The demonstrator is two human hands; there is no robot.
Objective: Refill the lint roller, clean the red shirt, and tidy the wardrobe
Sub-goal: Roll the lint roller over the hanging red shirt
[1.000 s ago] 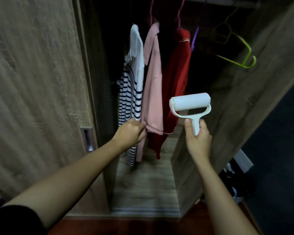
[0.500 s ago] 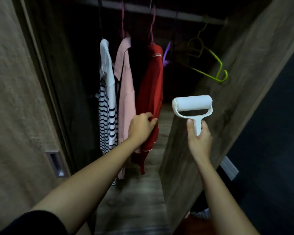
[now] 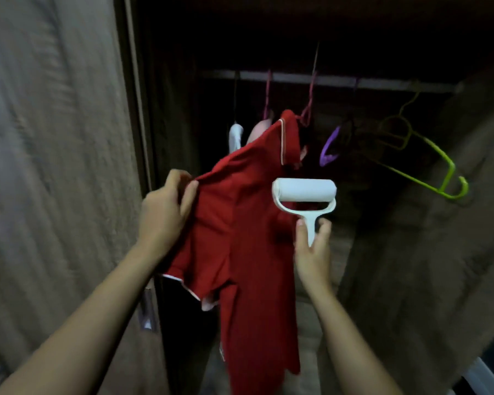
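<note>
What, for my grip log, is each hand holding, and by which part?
The left hand pinches the red shirt near its shoulder; the right hand grips the lint roller by its handle.

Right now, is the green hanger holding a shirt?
No, the green hanger hangs bare, with no garment on it.

Green hanger, purple hanger, pink shirt

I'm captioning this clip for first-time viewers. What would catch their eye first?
The red shirt fills the middle, held out of the dark wardrobe by the left hand gripping its fabric. Beside it, the right hand holds a white lint roller upright by the handle. A lime-green hanger hangs bare at the upper right.
</note>
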